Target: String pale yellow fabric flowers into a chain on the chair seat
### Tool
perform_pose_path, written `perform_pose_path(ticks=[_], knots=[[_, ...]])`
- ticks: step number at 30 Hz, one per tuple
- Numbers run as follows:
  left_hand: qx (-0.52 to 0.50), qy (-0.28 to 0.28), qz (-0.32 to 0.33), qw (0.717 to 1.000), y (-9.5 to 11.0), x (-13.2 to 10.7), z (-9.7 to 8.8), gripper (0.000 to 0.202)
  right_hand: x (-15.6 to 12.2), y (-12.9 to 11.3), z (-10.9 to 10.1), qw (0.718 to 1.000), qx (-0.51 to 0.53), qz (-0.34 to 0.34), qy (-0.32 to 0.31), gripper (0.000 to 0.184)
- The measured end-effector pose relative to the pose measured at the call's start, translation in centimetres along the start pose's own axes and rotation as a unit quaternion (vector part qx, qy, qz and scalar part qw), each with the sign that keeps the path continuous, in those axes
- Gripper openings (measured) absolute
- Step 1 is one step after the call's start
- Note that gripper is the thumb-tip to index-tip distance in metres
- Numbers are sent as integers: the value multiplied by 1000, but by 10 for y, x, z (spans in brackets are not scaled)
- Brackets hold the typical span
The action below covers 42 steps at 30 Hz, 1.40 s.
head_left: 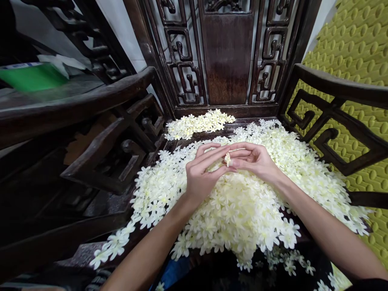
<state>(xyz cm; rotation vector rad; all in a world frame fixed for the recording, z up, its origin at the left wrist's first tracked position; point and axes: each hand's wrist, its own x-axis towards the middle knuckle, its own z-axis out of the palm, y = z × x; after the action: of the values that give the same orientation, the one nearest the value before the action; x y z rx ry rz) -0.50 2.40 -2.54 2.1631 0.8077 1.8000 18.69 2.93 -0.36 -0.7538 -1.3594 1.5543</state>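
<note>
"Holding what?"
"A flower [227,159], pinched in my right hand [260,161]; my left hand [200,170] meets it, grip unclear."
"Any lettering?"
"Green box [34,77], left of my hands: too blurred."

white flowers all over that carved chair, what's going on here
A person has their left hand and right hand together at a small pale flower; exactly which fingers pinch it is hard to tell. Below and around the hands, a broad heap of loose flowers covers much of the seat of the dark wooden chair. A smaller pile lies near the backrest.
</note>
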Motion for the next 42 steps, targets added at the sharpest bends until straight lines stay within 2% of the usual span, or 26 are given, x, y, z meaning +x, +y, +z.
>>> perform_pose_path(ticks=[4, 7, 11, 13, 17, 21, 25, 28, 35, 42], knots=[[-7, -17, -12, 1000, 2, -2, 0, 66, -1, -2, 2, 1000, -11, 7, 6, 35], [-84, -9, -77, 993, 6, -5, 2, 64, -3, -3, 4, 1000, -16, 8, 2, 23], [-202, 32, -158, 966, 12, -7, 6, 54, -3, -1, 5, 1000, 14, 2, -6, 19], [-228, 52, -190, 953, 14, -5, 7, 52, -3, 0, 6, 1000, 14, 1, -13, 18], [-198, 76, -222, 952, 14, 1, 5, 37, -2, 0, 6, 999, -21, -37, -2, 20], [-178, 49, -243, 952, 14, 3, 2, 29, -2, -2, 5, 994, -19, -102, 34, 21], [-166, 23, -258, 952, 15, 2, 0, 17, -3, -4, 6, 995, -4, -89, 33, 27], [-147, 31, -260, 954, 15, 3, 1, 20, -3, -3, 7, 996, -6, -79, 42, 29], [-113, 33, -209, 971, 17, 6, 1, 21, -3, -3, 9, 996, -20, -81, 33, 22], [-110, 63, -285, 950, 18, 5, 0, 16, -4, -5, 9, 997, -44, -63, 29, 24]])
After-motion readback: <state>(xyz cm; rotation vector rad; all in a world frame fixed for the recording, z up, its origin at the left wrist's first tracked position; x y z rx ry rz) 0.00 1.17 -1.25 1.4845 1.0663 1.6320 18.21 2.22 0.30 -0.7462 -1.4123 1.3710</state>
